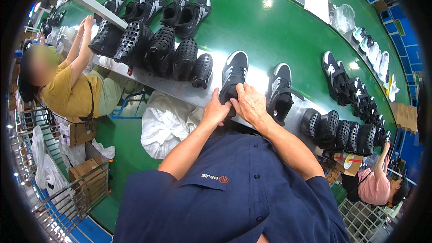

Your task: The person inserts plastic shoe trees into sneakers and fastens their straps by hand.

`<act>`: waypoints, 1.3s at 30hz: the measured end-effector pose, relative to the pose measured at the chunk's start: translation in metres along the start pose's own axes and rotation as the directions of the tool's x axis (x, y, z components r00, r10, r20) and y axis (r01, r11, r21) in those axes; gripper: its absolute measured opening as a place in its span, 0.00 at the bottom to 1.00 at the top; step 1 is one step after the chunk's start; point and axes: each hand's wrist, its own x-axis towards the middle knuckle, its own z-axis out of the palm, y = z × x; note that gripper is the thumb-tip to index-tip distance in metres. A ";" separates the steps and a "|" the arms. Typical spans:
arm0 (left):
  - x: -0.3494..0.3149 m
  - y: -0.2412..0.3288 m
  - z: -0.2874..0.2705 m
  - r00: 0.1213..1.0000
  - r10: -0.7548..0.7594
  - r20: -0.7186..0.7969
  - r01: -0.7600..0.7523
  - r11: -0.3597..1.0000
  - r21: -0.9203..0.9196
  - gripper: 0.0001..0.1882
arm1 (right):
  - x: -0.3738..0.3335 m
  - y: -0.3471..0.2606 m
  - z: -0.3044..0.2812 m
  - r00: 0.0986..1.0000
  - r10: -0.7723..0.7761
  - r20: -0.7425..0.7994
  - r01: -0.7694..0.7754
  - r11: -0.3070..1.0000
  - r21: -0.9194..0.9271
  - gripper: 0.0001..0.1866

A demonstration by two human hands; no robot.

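Observation:
A black and white sneaker (235, 73) stands on the metal edge of the bench right in front of me, its white toe pointing away. My left hand (217, 109) is closed on the left side of its heel. From the right, my right hand (249, 103) grips the heel and collar, fingers bent over the opening. Both hands partly hide the back of the shoe. Just right of them a second black and white sneaker (280, 92) stands untouched, its strap sticking out to the right.
Black perforated shoe lasts (160, 49) line the bench edge at left, with more lasts (343, 131) at right. Several sneakers (193, 15) stand on the green belt (252, 22). A white cloth bundle (168, 123) hangs below the edge. Co-workers (74, 78) sit at both sides.

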 end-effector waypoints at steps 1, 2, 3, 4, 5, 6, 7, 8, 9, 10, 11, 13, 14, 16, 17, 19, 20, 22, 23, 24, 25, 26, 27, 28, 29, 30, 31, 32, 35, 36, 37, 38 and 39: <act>0.031 -0.036 0.009 0.941 0.280 -0.190 -0.218 0.931 0.292 0.37 | 0.002 -0.003 0.004 0.996 -0.073 -0.046 0.071 0.996 -0.045 0.16; 0.034 -0.035 0.010 0.942 0.282 -0.182 -0.221 0.930 0.294 0.37 | 0.003 0.000 0.006 0.988 -0.123 -0.093 0.114 0.989 -0.096 0.14; 0.037 -0.032 0.009 0.888 0.416 -0.197 -0.324 0.868 0.376 0.33 | 0.003 0.002 0.007 0.973 -0.176 -0.148 0.156 0.978 -0.139 0.09; 0.038 -0.029 0.007 0.815 0.543 -0.203 -0.412 0.789 0.456 0.29 | 0.004 0.005 0.008 0.973 -0.175 -0.151 0.154 0.978 -0.138 0.09; 0.036 -0.023 0.006 0.819 0.526 -0.230 -0.411 0.817 0.405 0.23 | 0.004 0.008 0.008 0.970 -0.181 -0.164 0.161 0.978 -0.132 0.08; 0.037 -0.026 0.007 0.818 0.528 -0.229 -0.412 0.814 0.409 0.23 | 0.002 0.011 0.007 0.966 -0.188 -0.178 0.167 0.978 -0.125 0.07; 0.038 -0.028 0.008 0.798 0.553 -0.239 -0.441 0.806 0.394 0.23 | -0.001 0.010 0.000 0.975 -0.112 -0.192 0.105 0.993 -0.051 0.08; 0.039 -0.029 0.008 0.778 0.577 -0.249 -0.470 0.797 0.381 0.22 | 0.001 0.009 0.003 0.974 -0.110 -0.197 0.102 0.994 -0.048 0.08; 0.041 -0.030 0.010 0.785 0.574 -0.232 -0.459 0.792 0.403 0.23 | 0.003 0.007 0.006 0.967 -0.103 -0.231 0.102 0.995 -0.016 0.08; 0.041 -0.027 0.013 0.783 0.585 -0.212 -0.470 0.779 0.415 0.23 | 0.001 0.007 0.009 0.960 -0.076 -0.271 0.083 0.996 0.015 0.08; 0.041 -0.024 0.014 0.801 0.564 -0.204 -0.439 0.783 0.442 0.24 | 0.002 0.007 0.015 0.947 -0.130 -0.295 0.127 0.991 -0.031 0.09; 0.038 -0.018 0.011 0.827 0.540 -0.155 -0.398 0.758 0.516 0.25 | 0.000 0.010 0.018 0.942 -0.098 -0.321 0.094 0.995 -0.029 0.09; 0.029 -0.011 0.007 0.825 0.548 -0.138 -0.406 0.744 0.530 0.25 | 0.001 0.009 0.020 0.939 -0.096 -0.329 0.091 0.995 -0.030 0.10; 0.010 0.001 0.002 0.711 0.665 -0.230 -0.371 0.632 0.680 0.22 | -0.006 0.012 0.020 0.946 -0.052 -0.321 0.053 0.999 -0.008 0.12; 0.012 -0.001 0.003 0.591 0.756 -0.280 -0.418 0.584 0.696 0.19 | -0.010 0.013 0.021 0.932 -0.009 -0.362 0.029 0.998 0.052 0.13; 0.019 -0.005 0.002 0.504 0.841 -0.197 -0.512 0.475 0.716 0.17 | -0.016 0.012 0.025 0.934 0.145 -0.326 -0.091 0.980 0.175 0.17; 0.022 -0.006 0.001 0.410 0.903 -0.125 -0.590 0.368 0.719 0.16 | -0.018 0.010 0.027 0.930 0.155 -0.334 -0.098 0.979 0.180 0.17; 0.028 -0.013 0.007 0.303 0.945 -0.119 -0.630 0.293 0.719 0.11 | -0.020 0.006 0.031 0.913 0.409 0.000 -0.393 0.878 0.274 0.19; 0.033 -0.019 0.008 0.334 0.919 -0.208 -0.665 0.386 0.639 0.10 | -0.019 0.011 0.034 0.889 0.448 0.097 -0.452 0.822 0.346 0.20; 0.037 -0.026 0.010 0.371 0.882 -0.290 -0.692 0.471 0.547 0.08 | -0.018 0.014 0.037 0.884 0.458 0.089 -0.458 0.815 0.356 0.20; 0.031 -0.022 0.011 0.451 0.818 -0.357 -0.719 0.570 0.398 0.06 | -0.017 0.016 0.038 0.857 0.501 0.118 -0.501 0.759 0.415 0.20; 0.032 -0.022 0.011 0.448 0.826 -0.342 -0.723 0.560 0.404 0.06 | -0.017 0.018 0.039 0.829 0.539 0.151 -0.540 0.699 0.470 0.19; 0.033 -0.022 0.011 0.501 0.795 -0.342 -0.692 0.605 0.394 0.07 | -0.018 0.018 0.041 0.824 0.548 0.146 -0.543 0.690 0.479 0.19; 0.030 -0.018 0.010 0.552 0.758 -0.347 -0.654 0.652 0.384 0.08 | -0.018 0.014 0.037 0.835 0.537 0.119 -0.525 0.715 0.462 0.19; 0.026 -0.015 0.012 0.545 0.764 -0.345 -0.623 0.645 0.443 0.11 | -0.017 0.011 0.034 0.847 0.524 0.092 -0.506 0.739 0.444 0.18; 0.023 -0.012 0.011 0.544 0.768 -0.339 -0.624 0.640 0.448 0.11 | -0.016 0.010 0.035 0.844 0.528 0.089 -0.507 0.735 0.450 0.18; 0.011 -0.001 0.008 0.406 0.887 -0.219 -0.672 0.452 0.586 0.11 | -0.017 0.008 0.035 0.857 0.511 0.069 -0.491 0.767 0.414 0.18; 0.005 0.006 0.006 0.263 0.962 -0.073 -0.685 0.239 0.688 0.12 | -0.017 0.008 0.035 0.868 0.494 0.049 -0.474 0.796 0.376 0.18; 0.020 0.005 -0.001 0.202 0.979 0.008 -0.750 0.149 0.644 0.12 | -0.019 0.017 0.040 0.862 0.502 0.062 -0.479 0.770 0.421 0.18; 0.023 0.006 -0.004 0.181 0.983 0.035 -0.777 0.121 0.617 0.11 | -0.020 0.018 0.043 0.859 0.510 0.056 -0.483 0.767 0.422 0.18; 0.023 0.008 -0.004 0.181 0.982 0.048 -0.785 0.115 0.609 0.11 | -0.019 0.015 0.042 0.868 0.495 0.039 -0.462 0.778 0.426 0.18; 0.022 0.008 -0.004 0.205 0.977 0.064 -0.770 0.120 0.626 0.11 | -0.020 0.014 0.040 0.876 0.482 0.022 -0.443 0.787 0.429 0.19; 0.019 0.009 -0.002 0.216 0.975 0.061 -0.754 0.126 0.645 0.11 | -0.023 0.014 0.037 0.870 0.489 0.066 -0.458 0.752 0.475 0.20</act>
